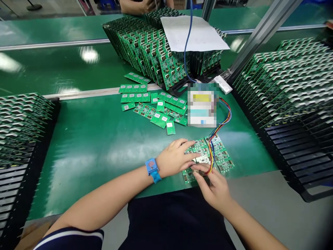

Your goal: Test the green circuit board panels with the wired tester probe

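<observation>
A green circuit board panel (221,154) lies at the near edge of the green mat. My left hand (175,156), with a blue wrist strap (153,169), lies flat on the panel's left part, fingers stretched out. My right hand (212,185) pinches a small white connector (201,160) joined to coloured wires (221,126), pressing it against the panel. The wires run up to a small blurred box (202,104).
Several small loose boards (156,104) are scattered on the mat (99,139). Black racks packed with boards stand at the left (20,132), right (291,90) and back (156,48), the last under a white sheet (192,33). Another person's hand (140,6) shows at the top.
</observation>
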`<control>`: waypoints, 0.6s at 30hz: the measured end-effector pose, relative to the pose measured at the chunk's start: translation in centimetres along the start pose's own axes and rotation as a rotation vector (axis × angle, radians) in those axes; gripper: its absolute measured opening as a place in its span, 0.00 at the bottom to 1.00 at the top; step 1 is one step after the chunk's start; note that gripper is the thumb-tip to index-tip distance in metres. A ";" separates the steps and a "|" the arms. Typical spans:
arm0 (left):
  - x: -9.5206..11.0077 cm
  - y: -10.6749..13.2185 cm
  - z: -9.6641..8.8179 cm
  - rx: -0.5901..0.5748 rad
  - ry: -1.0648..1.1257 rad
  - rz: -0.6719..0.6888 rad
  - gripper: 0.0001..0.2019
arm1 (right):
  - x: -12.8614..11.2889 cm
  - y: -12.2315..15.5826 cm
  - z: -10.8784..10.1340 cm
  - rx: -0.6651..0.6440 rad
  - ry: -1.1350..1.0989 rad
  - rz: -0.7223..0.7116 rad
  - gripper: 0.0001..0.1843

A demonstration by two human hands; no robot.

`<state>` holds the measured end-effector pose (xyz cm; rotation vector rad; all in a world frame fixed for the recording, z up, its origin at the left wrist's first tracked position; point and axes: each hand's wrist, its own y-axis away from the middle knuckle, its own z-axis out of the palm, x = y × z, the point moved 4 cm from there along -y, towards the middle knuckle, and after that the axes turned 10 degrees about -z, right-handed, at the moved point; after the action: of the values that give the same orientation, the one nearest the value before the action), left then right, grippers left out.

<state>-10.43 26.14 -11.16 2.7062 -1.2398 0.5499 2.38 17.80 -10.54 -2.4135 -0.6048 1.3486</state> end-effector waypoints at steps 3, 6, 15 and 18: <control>-0.1 0.0 0.0 0.010 -0.004 0.009 0.16 | 0.0 -0.1 -0.1 -0.004 -0.012 0.044 0.11; -0.2 0.2 0.0 0.020 0.000 0.018 0.16 | 0.1 -0.3 -0.1 -0.018 -0.035 0.098 0.10; -0.5 0.8 -0.4 0.009 -0.003 0.001 0.16 | 1.2 -1.1 -1.3 0.119 -0.267 0.287 0.10; -0.6 1.3 -0.6 -0.014 -0.003 0.006 0.16 | 2.5 -2.4 -2.0 0.229 -0.256 0.291 0.10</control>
<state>-11.90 25.90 -10.94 2.6933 -1.2483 0.5361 4.80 20.97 -10.22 -2.2224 -0.1448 1.7563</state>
